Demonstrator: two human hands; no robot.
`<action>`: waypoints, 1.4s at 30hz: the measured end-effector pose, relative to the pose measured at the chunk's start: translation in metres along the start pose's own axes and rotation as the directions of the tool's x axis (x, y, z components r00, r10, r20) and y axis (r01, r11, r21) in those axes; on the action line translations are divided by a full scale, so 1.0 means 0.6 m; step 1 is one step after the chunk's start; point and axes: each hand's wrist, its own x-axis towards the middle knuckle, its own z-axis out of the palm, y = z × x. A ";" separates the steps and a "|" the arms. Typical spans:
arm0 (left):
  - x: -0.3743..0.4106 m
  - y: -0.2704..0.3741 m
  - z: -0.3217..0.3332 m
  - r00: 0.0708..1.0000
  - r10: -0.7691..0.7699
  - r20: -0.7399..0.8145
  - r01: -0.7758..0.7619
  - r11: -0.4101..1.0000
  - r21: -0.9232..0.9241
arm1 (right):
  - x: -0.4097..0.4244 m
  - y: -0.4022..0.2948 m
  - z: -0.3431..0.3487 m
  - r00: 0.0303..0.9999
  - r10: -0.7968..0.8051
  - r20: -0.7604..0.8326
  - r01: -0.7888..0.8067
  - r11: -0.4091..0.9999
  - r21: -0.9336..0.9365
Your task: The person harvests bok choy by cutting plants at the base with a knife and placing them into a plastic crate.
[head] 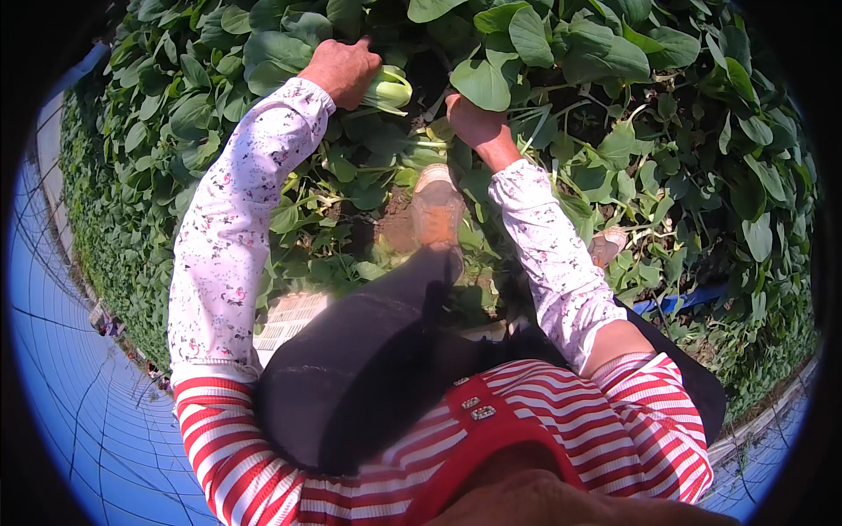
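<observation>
My left hand [345, 71] grips a head of bok choy [393, 89] around its stalks. The pale cut-looking base points right, and broad green leaves [279, 54] fan out to the left of the fist. Right of it, my right hand [479, 126] is low among the plants with its fingers curled. A large bok choy leaf [483, 82] covers part of that hand, so whatever it may hold is hidden. Between the two hands lie dark soil and shaded stems.
Dense leafy plants [579, 49] grow ahead and on both sides. My shoes [437, 207] stand among trampled leaves and bare soil [396, 220]. A pale slatted plastic crate [289, 319] sits beside my leg. Something blue [684, 299] lies at right.
</observation>
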 end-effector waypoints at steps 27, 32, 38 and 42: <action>-0.045 -0.031 0.089 0.986 -0.061 -0.155 0.060 0.998 -0.011 | 0.012 0.073 0.116 0.917 -0.216 0.335 0.318 0.902 -0.291; -0.015 -0.041 0.090 0.993 -0.087 -0.078 0.087 0.996 0.003 | 0.043 0.067 0.158 0.879 0.036 0.476 0.074 0.975 -0.211; 0.002 -0.048 0.100 0.995 -0.094 -0.020 0.094 0.995 -0.012 | 0.054 0.048 0.162 0.884 0.179 0.433 -0.098 0.975 -0.201; 0.005 -0.051 0.106 0.994 -0.097 -0.053 0.096 0.995 -0.020 | 0.076 0.048 0.145 0.808 0.235 0.540 -0.092 0.956 -0.278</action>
